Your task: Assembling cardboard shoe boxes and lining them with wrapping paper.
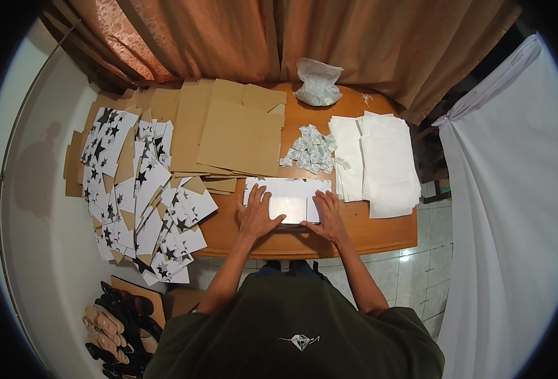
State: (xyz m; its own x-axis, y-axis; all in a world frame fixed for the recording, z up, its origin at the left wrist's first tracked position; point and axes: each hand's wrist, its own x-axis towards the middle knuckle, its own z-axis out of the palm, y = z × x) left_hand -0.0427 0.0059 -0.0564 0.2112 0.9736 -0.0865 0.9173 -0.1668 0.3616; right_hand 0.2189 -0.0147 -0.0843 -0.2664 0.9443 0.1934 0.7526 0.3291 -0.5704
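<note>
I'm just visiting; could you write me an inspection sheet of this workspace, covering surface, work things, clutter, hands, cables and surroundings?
Surface: brown wooden table.
Work things: white box-like piece between the hands; flat brown cardboard, star-printed pieces, small packets, white sheets, clear plastic bag.
Clutter: pale flecks near the back edge; shoes lower left, off the table.
Hands: left hand and right hand touch opposite ends of the white piece, fingers spread.
Cables: nothing seen for certain.
Surroundings: brown curtains behind, white cloth right, tiled floor.
</note>
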